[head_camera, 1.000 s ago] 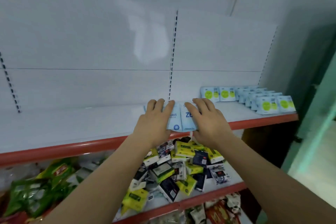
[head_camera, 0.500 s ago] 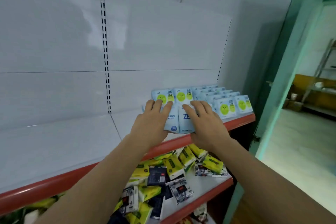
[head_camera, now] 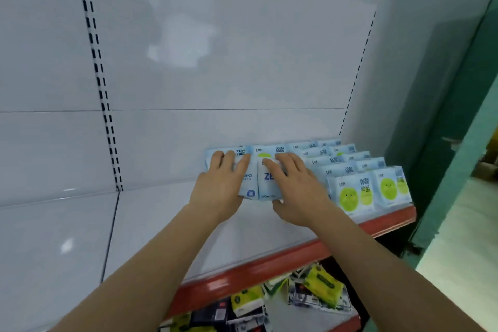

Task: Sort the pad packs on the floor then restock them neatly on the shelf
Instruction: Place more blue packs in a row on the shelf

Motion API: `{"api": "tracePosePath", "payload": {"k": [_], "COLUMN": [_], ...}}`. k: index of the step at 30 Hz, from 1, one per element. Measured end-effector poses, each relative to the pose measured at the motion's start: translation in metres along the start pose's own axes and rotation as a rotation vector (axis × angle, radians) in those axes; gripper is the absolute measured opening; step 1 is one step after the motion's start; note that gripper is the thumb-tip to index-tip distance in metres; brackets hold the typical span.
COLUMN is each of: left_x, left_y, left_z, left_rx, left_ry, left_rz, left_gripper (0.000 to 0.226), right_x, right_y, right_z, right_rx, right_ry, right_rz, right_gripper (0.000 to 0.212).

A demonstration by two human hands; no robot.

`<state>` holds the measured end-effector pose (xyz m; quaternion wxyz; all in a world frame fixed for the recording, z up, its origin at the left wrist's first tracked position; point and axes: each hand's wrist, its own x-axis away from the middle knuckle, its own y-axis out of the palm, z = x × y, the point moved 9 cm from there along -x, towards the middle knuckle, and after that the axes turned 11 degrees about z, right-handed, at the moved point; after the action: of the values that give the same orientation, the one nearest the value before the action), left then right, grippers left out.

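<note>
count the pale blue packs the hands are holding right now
2. One pale blue pad pack under the left hand, one under the right hand, side by side on the white shelf; more may be hidden beneath.

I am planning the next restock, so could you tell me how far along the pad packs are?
Done: rows of green-faced packs stand at the shelf's right end. In hand: left hand and right hand hold two blue packs beside them. Left: most of the shelf is bare; the floor is out of view.
</note>
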<state>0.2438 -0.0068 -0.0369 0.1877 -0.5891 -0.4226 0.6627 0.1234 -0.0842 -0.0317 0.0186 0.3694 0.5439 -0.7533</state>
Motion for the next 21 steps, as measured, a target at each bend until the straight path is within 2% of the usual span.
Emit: {"api": "tracePosePath", "payload": {"k": [5,8,12,15,18,21], "left_x": [-0.019,-0.023,-0.027,-0.027,-0.027,-0.023], "left_y": [0.039,0.052,0.065,0.064,0.055,0.036], "left_z": [-0.003,-0.009,-0.009,-0.006,-0.015,-0.032], "left_rx": [-0.094,-0.104,-0.120,-0.071,0.044,0.091], "left_ry": [-0.115,-0.150,-0.181,-0.184,-0.265,-0.338], "left_rz": [0.021,0.076,0.061,0.037,0.056,0.203], "left_gripper": [0.085,0.088,0.090,0.095,0.102,0.091], "right_x": [-0.028,-0.042,-0.047,-0.046,-0.051,-0.060], "right_y": [0.045,0.062,0.087,0.091,0.081,0.055], "right_z": [0.024,0.034,0.043,0.038,0.033,0.020], "right_rx": [-0.063,-0.011,0.011,0.006,-0.034,-0.112], "right_ry": [-0.064,-0.105,-0.096,-0.111,-0.166,-0.234], "right_rz": [-0.047,-0.020,0.010,0.005,0.001,0.092], "right_gripper": [0.082,0.081,0.079,0.085,0.094,0.087]}}
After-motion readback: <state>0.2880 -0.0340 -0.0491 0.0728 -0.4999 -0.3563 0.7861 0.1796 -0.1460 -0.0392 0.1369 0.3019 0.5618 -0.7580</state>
